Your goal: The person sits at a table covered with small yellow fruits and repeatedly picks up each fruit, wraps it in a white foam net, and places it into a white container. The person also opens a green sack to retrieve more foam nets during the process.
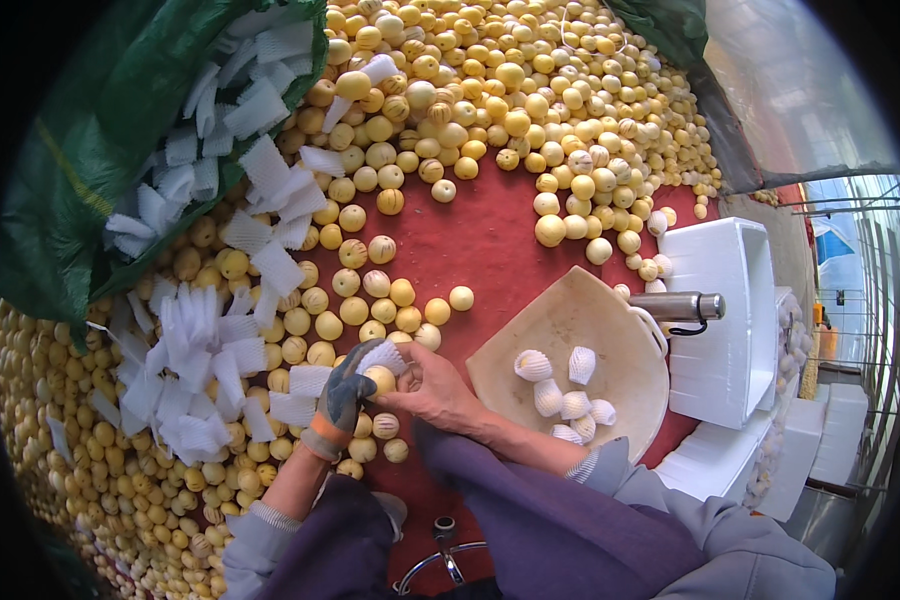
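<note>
My left hand, in a grey glove with an orange cuff, grips a round yellow fruit, likely a pepino melon. A white foam net sleeve lies against the fruit's far side, between both hands. My bare right hand holds the same fruit from the right, thumb low on it and fingertips by the sleeve; how far the sleeve covers the fruit is partly hidden. Loose foam sleeves are heaped left of my gloved hand. Right of my right hand, a beige basin holds several sleeved fruits.
Many loose yellow fruits spread over a red floor cloth ahead and to the left. A green woven sack spills foam sleeves. White foam boxes and a steel flask stand right. A chrome stool base shows between my legs.
</note>
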The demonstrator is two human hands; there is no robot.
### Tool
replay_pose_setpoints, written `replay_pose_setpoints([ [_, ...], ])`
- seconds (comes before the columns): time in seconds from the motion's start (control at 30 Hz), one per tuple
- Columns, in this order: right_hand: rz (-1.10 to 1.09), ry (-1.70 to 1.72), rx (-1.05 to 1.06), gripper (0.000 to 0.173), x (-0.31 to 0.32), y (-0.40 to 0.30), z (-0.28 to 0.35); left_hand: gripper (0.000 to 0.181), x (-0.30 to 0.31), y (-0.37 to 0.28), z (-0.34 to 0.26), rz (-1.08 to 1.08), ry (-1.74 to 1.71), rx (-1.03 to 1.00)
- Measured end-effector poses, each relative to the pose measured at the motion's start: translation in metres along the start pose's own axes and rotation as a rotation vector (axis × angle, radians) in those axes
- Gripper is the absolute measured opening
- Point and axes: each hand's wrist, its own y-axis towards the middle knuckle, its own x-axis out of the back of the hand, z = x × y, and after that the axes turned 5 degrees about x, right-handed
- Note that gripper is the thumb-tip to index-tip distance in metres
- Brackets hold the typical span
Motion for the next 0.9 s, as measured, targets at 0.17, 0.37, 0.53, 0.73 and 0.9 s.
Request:
replay_pose_setpoints([
  [0.17, 0.142, 0.092, 0.136, 0.057, 0.007, 0.007, -0.026, 0.058, -0.004, -0.005, -0.014, 0.020, 0.061, 0.056],
  [0.37, 0.341, 0.835, -0.296, 0.053, 0.004, -0.002, 0.004, 0.041, 0.009, -0.003, 0.022, -0.040, 0.314, -0.228],
  [0.53, 0.074, 0.475, -0.037, 0.053, -0.003, -0.001, -0.014, 0.019, -0.010, 0.002, 0.011, -0.318, 0.153, -0.083],
  [0.73, -0.046, -0.836, 0.067, 0.037, 0.063, -0.036, -0.040, 0.021, -0.067, -0.025, -0.013, 0.039, 0.740, -0.345],
  [0.9, 0.447, -1.240, -0.176, 0.040, 0.161, -0.072, -0.094, 0.049, -0.007, 0.002, -0.024, -0.226, 1.345, -0.179],
])
